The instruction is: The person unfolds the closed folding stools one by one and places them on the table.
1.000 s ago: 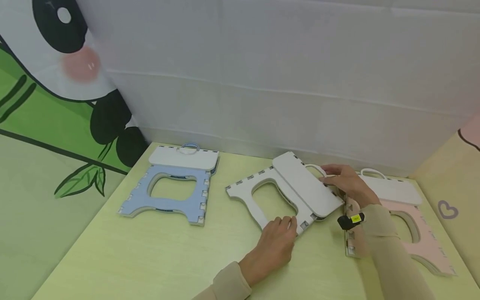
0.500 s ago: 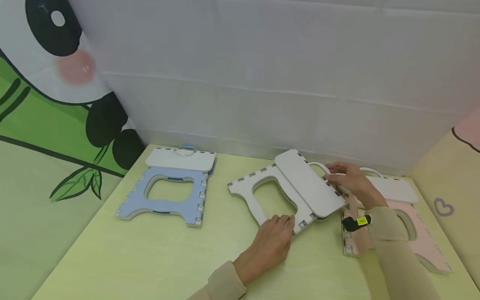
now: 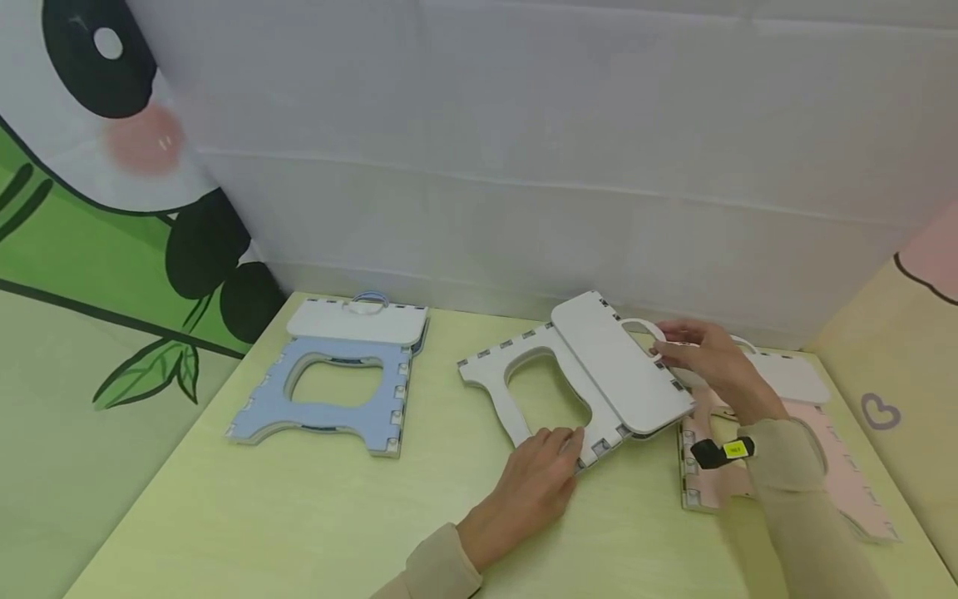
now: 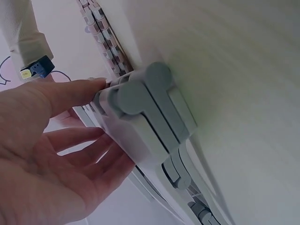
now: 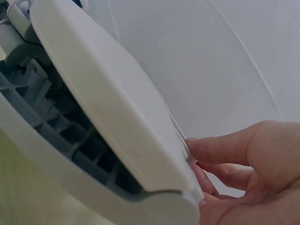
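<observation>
On the pale surface [image 3: 262, 524], near its back edge, a white folding stool [image 3: 599, 366] sits askew; open room separates it from the blue stool [image 3: 337, 412], while its right corner visually overlaps the pink stool [image 3: 841, 462]. Panel smooth; interior [image 5: 93, 157] dark, ribbed. The left hand [image 3: 527, 482] has its fingers gripping 1 leg [image 3: 591, 441]; the right hand's [image 3: 703, 358] fingers pinch the handle [image 3: 649, 325].

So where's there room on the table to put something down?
The biggest bare patch of table is in front of the blue stool, left of the left hand. There's also a strip between it and the white stool. It's crowded rightward: the right sleeve crosses the pink stool.
</observation>
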A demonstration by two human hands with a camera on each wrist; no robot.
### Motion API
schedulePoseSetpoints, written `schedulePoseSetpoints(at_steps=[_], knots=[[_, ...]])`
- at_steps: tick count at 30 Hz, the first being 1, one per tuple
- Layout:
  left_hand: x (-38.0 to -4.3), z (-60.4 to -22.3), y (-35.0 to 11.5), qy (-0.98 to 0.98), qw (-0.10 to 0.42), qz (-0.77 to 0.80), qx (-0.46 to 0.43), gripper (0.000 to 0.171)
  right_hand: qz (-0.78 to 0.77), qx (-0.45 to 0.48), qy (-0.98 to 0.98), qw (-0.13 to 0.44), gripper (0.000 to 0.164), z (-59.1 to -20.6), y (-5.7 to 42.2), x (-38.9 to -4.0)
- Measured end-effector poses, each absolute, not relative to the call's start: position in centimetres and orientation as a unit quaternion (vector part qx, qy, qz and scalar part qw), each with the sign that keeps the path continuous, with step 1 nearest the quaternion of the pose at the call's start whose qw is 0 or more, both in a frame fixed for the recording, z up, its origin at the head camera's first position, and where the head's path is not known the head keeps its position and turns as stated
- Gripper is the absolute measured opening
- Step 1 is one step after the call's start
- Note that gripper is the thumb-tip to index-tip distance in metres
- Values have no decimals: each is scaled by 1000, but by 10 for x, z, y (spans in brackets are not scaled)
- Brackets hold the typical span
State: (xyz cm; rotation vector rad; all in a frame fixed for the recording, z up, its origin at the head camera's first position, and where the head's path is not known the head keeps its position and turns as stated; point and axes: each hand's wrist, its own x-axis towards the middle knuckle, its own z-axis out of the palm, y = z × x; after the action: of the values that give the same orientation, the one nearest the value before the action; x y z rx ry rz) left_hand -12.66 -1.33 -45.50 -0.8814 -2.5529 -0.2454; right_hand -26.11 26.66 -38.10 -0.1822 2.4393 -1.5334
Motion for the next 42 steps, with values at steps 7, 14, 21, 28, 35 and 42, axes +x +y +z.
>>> schedulePoseSetpoints(at_steps=[7, 14, 21, 28, 35, 42], knots=[[-126, -455, -14, -915, 221, -111, -320, 54, -508, -34, 849, 144, 63, -369, 269, -253], [-126, -454, -15, -911, 227, -136, -318, 58, -524, -44, 842, 119, 61, -361, 268, -250], [-126, -454, -17, -899, 235, -177, -323, 59, -519, -44, 846, 114, 64, -353, 270, -245], [-126, -454, -19, -897, 223, -201, -324, 61, -518, -51, 848, 100, 63, -346, 268, -241], [-127, -453, -21, -896, 221, -213, -322, 63, -522, -54, 847, 87, 65, -336, 266, -235], [-128, -452, -22, -891, 228, -230, -318, 63, -527, -64, 843, 82, 63, -329, 265, -233]])
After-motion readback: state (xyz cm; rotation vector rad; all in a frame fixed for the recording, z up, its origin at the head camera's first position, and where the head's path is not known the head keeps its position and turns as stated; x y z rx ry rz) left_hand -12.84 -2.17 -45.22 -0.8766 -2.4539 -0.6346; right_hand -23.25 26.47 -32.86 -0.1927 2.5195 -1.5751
